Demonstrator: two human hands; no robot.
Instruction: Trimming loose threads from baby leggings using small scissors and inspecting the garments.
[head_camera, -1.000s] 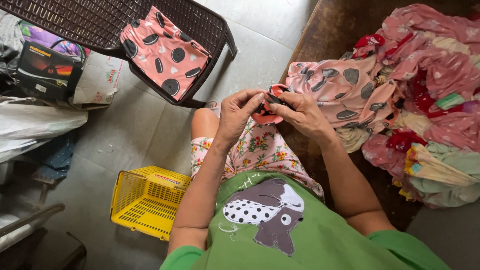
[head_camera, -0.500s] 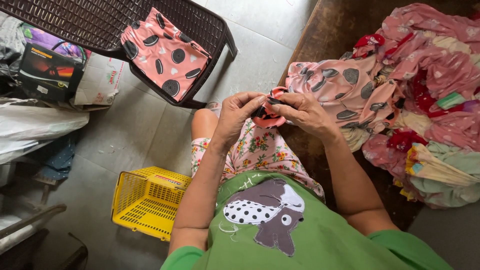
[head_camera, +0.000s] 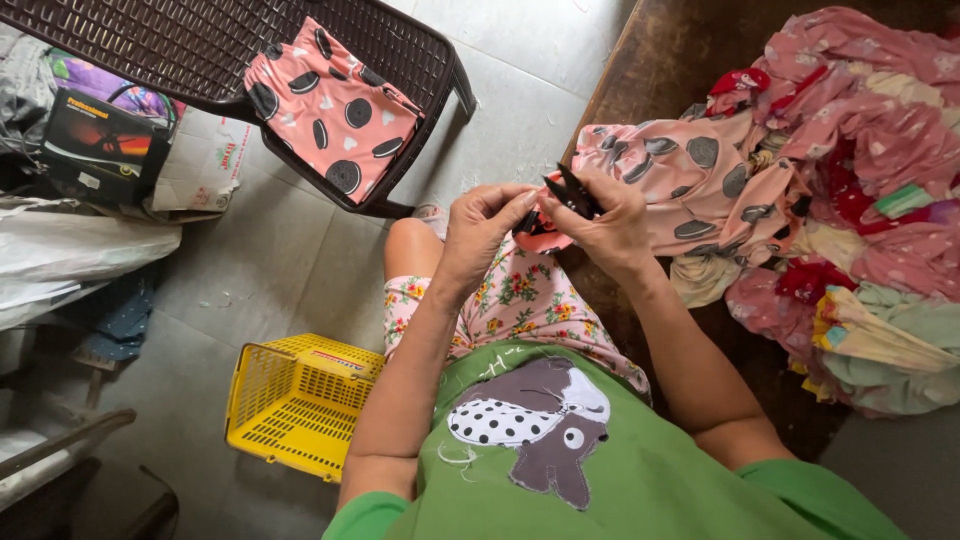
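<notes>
Pink cloth (head_camera: 545, 232) pinched between both hands, right hand (head_camera: 610, 225) gripping black snips (head_camera: 572, 192).

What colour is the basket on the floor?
Bright yellow; the basket shows clearly in the head view, lower left.

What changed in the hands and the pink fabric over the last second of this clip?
Little moved. The right hand now shows small black thread snips pointing up-left above the pink fabric piece, where a second ago they were hidden among the fingers. The left hand keeps pinching the fabric's edge. Nothing was let go. The dark chair, yellow basket and clothes pile stayed put.
</notes>
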